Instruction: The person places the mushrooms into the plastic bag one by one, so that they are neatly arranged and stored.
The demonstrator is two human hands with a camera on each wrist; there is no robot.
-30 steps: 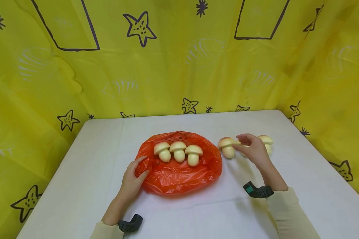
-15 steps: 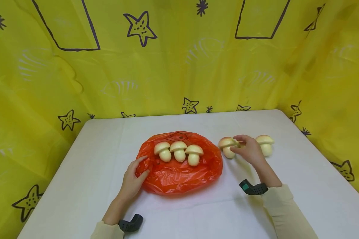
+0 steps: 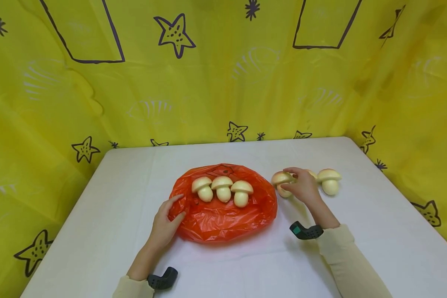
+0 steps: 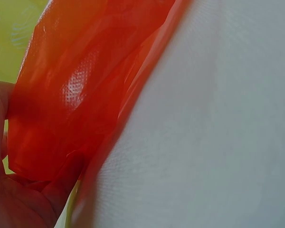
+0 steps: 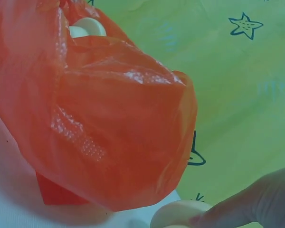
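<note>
A red plastic bag (image 3: pixel 217 227) lies with its mouth spread wide, three pale toy mushrooms inside, the middle mushroom (image 3: pixel 222 188) among them. My left hand (image 3: pixel 164 227) holds the bag's left rim, thumb and fingers on either side; in the left wrist view the thumb shows through the red film (image 4: pixel 80 123). To the bag's right, my right hand (image 3: pixel 304 186) has thumb and fingers around another toy mushroom (image 3: pixel 278 178), brownish on its cap. In the right wrist view the thumb meets that pale mushroom (image 5: pixel 173 213) at the lower edge.
Beyond my right hand are two more toy mushrooms: the outer mushroom (image 3: pixel 329 182) in full view, the other mushroom (image 3: pixel 313 174) partly hidden by the hand. A white table (image 3: pixel 134 174) carries everything; a yellow patterned curtain (image 3: pixel 208 91) surrounds its back and sides.
My right hand has moved left, from beside the nearest loose mushroom to around it, uncovering the mushrooms behind. My left hand and the bag have stayed in place.
</note>
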